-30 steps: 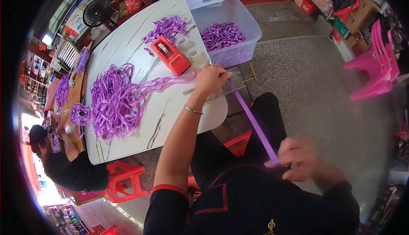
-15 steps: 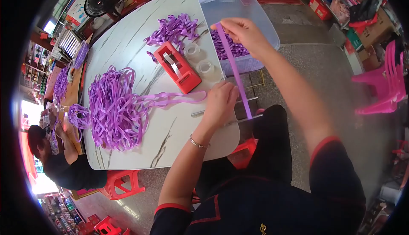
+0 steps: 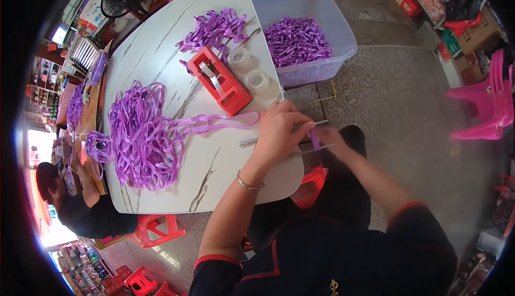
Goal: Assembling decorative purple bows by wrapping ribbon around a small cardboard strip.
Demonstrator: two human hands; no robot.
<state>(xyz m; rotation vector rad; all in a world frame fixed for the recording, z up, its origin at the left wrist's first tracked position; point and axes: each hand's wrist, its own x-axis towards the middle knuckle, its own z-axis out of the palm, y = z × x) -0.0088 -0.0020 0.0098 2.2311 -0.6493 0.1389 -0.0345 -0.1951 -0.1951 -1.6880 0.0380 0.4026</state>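
Observation:
At the table's right edge, two thin metal rods (image 3: 250, 142) stick out past the tabletop. A short piece of purple ribbon (image 3: 315, 139) spans the rods near their outer ends. My left hand (image 3: 281, 130) lies over the rods, thumb and fingers pinched on the ribbon's upper end. Close on its other side is my right hand (image 3: 331, 141), smeared by motion, so its fingers cannot be made out. A long loop of purple ribbon (image 3: 214, 120) runs from a big tangled ribbon heap (image 3: 142, 140) toward my left hand.
A red tape dispenser (image 3: 222, 84) and two clear tape rolls (image 3: 256, 79) stand on the marbled table (image 3: 214, 189). Behind them lies a smaller ribbon pile (image 3: 217, 30). A clear plastic bin (image 3: 340, 38) holds cut ribbon pieces. Another person (image 3: 80, 199) sits at the left.
My right hand has come down from above the bin to the rods. The ribbon strip it held stretched upward now shows only as a short piece at the rods.

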